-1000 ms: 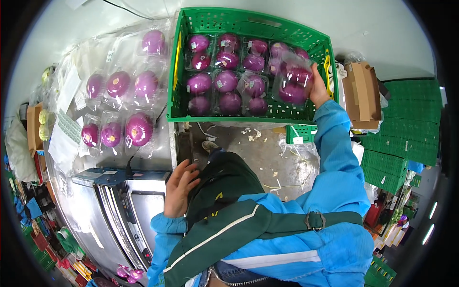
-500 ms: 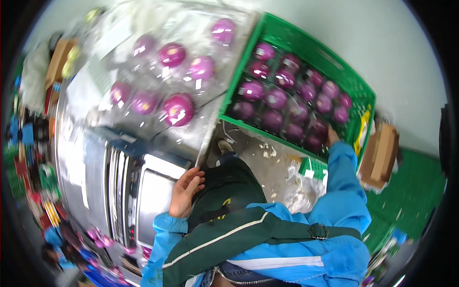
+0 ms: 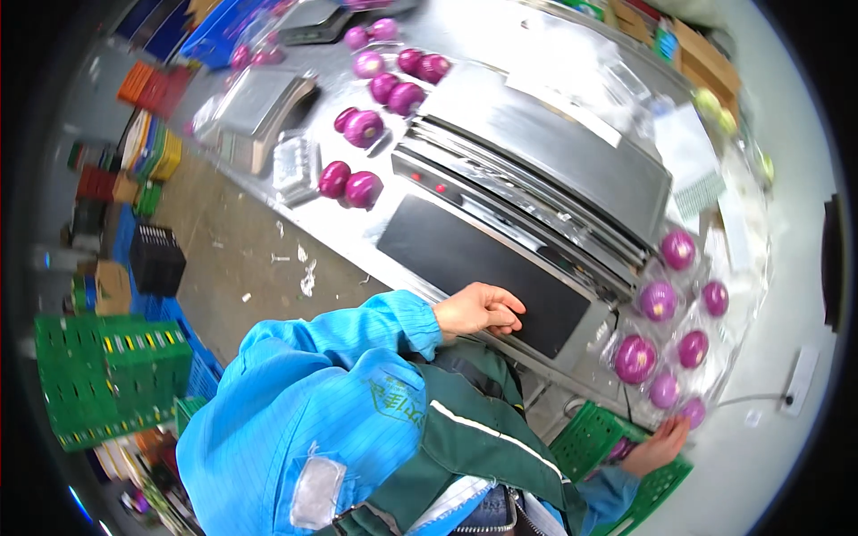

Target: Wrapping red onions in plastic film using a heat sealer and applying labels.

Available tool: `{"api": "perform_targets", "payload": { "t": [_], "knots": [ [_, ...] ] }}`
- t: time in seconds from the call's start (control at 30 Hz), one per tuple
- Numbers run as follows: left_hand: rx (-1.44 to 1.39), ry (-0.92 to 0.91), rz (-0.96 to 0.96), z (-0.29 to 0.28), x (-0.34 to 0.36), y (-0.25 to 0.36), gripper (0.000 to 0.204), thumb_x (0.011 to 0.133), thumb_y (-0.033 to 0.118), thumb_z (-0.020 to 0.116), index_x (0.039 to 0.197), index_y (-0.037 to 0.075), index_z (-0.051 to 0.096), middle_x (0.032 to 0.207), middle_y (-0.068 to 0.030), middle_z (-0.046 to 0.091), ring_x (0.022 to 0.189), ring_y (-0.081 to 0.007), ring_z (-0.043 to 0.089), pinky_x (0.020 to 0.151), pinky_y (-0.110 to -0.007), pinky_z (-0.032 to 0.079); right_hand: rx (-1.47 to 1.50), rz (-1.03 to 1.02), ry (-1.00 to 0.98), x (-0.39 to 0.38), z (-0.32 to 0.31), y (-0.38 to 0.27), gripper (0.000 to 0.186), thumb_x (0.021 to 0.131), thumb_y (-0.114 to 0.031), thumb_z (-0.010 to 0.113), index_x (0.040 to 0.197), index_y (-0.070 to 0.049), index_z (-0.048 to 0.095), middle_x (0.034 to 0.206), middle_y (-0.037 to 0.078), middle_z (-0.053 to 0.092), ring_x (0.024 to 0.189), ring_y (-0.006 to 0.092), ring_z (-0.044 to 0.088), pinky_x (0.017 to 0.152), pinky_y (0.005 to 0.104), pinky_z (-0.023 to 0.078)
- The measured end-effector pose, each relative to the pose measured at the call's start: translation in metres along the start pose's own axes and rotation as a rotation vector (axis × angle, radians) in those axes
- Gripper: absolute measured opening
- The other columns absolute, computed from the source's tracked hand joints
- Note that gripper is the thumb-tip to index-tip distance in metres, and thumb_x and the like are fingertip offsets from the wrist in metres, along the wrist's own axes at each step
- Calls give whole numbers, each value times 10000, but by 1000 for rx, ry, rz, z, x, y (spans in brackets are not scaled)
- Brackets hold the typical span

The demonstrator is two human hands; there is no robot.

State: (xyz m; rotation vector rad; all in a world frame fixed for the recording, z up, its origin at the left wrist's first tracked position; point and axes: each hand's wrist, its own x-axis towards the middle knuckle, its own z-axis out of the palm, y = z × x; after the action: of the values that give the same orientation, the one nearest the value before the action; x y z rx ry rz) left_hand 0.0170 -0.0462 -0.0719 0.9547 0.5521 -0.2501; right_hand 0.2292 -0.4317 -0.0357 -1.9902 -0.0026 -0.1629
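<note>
My left hand [image 3: 483,309] hovers over the dark flat plate [image 3: 487,268] at the front of a metal film-wrapping machine [image 3: 545,143]. Its fingers are curled in, and nothing shows in them. At the lower right, my right hand [image 3: 657,447] has its fingertips closed at a purple onion [image 3: 693,411] by the table edge; the film around it is hard to make out. Several more onions [image 3: 635,359] lie in clear film between that hand and the machine. Below the right hand, a green crate [image 3: 581,438] shows partly, with purple onions in it.
Loose purple onions [image 3: 363,189] and a clear plastic tray [image 3: 295,167] lie left of the machine. A scale-like metal box [image 3: 255,112] and a blue crate [image 3: 223,34] stand behind them. Stacked green crates [image 3: 112,375] are at the far left. A cable runs to a wall socket strip [image 3: 798,380].
The view has swung left toward the machine. My right hand has come out of the crate to an onion at the table edge. My left fingers have curled in more.
</note>
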Motion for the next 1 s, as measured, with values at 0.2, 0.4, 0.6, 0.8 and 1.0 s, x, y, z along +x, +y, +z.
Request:
{"api": "perform_targets", "payload": {
  "t": [0.2, 0.4, 0.6, 0.8, 1.0],
  "knots": [
    [-29, 487, 304, -102, -84, 31, 303, 878, 123, 597, 1143, -18, 555, 975, -134, 659, 851, -149, 620, 787, -288, 507, 377, -4, -725, -48, 257, -179, 244, 904, -151, 541, 1097, -4, 562, 933, 105, 614, 754, 145, 593, 696, 248, 496],
    [-132, 865, 559, -239, -122, 47, 301, 862, 158, 630, 1107, -12, 590, 894, -81, 666, 754, -118, 612, 708, -241, 487, 370, 170, -1601, -184, 420, -241, 325, 904, -141, 556, 1187, 7, 498, 1016, 132, 612, 807, 154, 608, 681, 265, 508],
    [393, 1259, 667, -394, -80, 90, 374, 819, 136, 620, 1168, 12, 568, 1092, -157, 631, 1043, -252, 593, 883, -343, 461, 273, 399, -1647, -247, 531, -255, 538, 912, -183, 550, 1362, -32, 297, 1232, 180, 481, 1003, 220, 568, 804, 305, 499],
    [796, 1262, 291, -525, -37, 130, 524, 753, 18, 523, 1275, 37, 470, 1180, -181, 574, 1080, -283, 565, 898, -352, 457, 79, 478, -1382, -273, 635, -235, 844, 834, -350, 634, 1435, -69, 112, 1330, 214, 389, 1192, 300, 432, 924, 411, 412],
    [284, 556, 74, -531, -43, 147, 508, 765, -133, 399, 1235, 34, 494, 1111, -148, 595, 869, -217, 609, 689, -333, 516, 135, 484, -1231, -294, 680, -200, 948, 778, -425, 681, 1445, -160, 62, 1437, 166, 245, 1273, 351, 318, 912, 584, 345]
  ]
}}
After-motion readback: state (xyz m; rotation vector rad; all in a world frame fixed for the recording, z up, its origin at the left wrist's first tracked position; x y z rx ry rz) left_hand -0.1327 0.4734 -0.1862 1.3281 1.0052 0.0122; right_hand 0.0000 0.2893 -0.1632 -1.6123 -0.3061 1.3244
